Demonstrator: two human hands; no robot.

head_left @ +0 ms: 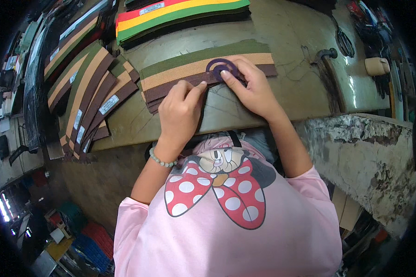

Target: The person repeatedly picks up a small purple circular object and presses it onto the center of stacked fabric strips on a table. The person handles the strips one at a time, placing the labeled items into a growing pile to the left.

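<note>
A stack of striped woven strips (pixel 171 67), green, tan and brown, lies on the table in front of me. My left hand (pixel 181 104) is at the stack's near edge, its thumb and forefinger pinched together; whatever is between them is too small to make out. In my right hand (pixel 252 87) is a dark purple ring-handled tool (pixel 211 67), held between thumb and fingers over the stack's right part. Its working end is hidden, so I cannot tell its exact kind. The two hands are a short way apart.
More striped strips (pixel 90 92) with white labels lie fanned out at the left. Behind is a red, yellow and green stack (pixel 185 16). A hammer (pixel 326 54), black cord (pixel 344 41) and tan block (pixel 377 66) are at the right. The table's near edge (pixel 171 136) runs before me.
</note>
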